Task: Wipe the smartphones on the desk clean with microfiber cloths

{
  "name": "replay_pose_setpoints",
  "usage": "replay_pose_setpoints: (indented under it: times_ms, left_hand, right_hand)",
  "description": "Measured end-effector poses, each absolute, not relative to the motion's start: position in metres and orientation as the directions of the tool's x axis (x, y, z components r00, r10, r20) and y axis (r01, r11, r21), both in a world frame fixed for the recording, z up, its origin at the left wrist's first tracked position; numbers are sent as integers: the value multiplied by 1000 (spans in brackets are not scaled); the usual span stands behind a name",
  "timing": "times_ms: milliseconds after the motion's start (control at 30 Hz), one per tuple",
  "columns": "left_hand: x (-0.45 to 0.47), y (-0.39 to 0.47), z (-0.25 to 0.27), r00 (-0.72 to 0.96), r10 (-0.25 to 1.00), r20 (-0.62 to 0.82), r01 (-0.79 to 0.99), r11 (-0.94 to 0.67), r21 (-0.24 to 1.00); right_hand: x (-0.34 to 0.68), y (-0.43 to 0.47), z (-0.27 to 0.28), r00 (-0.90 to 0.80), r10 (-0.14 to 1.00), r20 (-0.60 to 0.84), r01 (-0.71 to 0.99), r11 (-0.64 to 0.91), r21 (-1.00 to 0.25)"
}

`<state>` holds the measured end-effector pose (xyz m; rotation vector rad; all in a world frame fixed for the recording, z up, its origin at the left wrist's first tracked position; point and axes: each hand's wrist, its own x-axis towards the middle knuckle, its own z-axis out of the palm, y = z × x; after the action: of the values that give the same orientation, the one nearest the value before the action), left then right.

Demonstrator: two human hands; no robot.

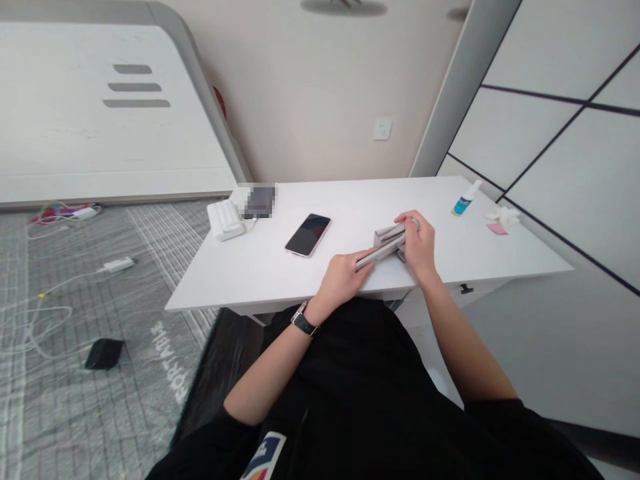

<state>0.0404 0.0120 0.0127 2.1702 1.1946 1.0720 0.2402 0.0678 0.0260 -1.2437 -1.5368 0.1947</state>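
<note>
Both hands hold a light-grey folded thing (382, 253) with flat, layered panels, just above the front part of the white table. I cannot make out what kind of thing it is. My left hand (344, 279), with a black-strapped watch on the wrist, is closed on its lower left end, thumb on the near side. My right hand (420, 248) grips its upper right end, fingers curled over the top edge. A smartphone (309, 235) with a dark screen lies face up to the left of my hands.
On the white table (345, 200), a white box-like device (226, 220) and a blurred dark item (260, 201) are at the left. A small blue-labelled bottle (463, 203), a pink slip (497, 229) and crumpled white tissue (506, 215) lie at the right. Cables (37, 320) trail over the floor mat.
</note>
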Motion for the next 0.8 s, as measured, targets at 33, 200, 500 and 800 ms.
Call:
replay_pose_setpoints:
  times_ms: [33, 200, 500, 800]
  left_hand:
    - [41, 12, 12, 318, 856, 407, 520, -517, 680]
    - [42, 11, 10, 328, 859, 393, 595, -511, 620]
    - [44, 9, 10, 363, 842, 399, 602, -538, 590]
    - [43, 11, 14, 346, 878, 330, 701, -476, 532]
  right_hand:
    - [240, 68, 23, 134, 787, 603, 615, 411, -673]
    - [209, 33, 20, -97, 757, 646, 714, 505, -484]
    - [219, 28, 19, -261, 723, 640, 798, 534, -278]
    - [204, 12, 20, -548, 573, 609, 610, 772, -178]
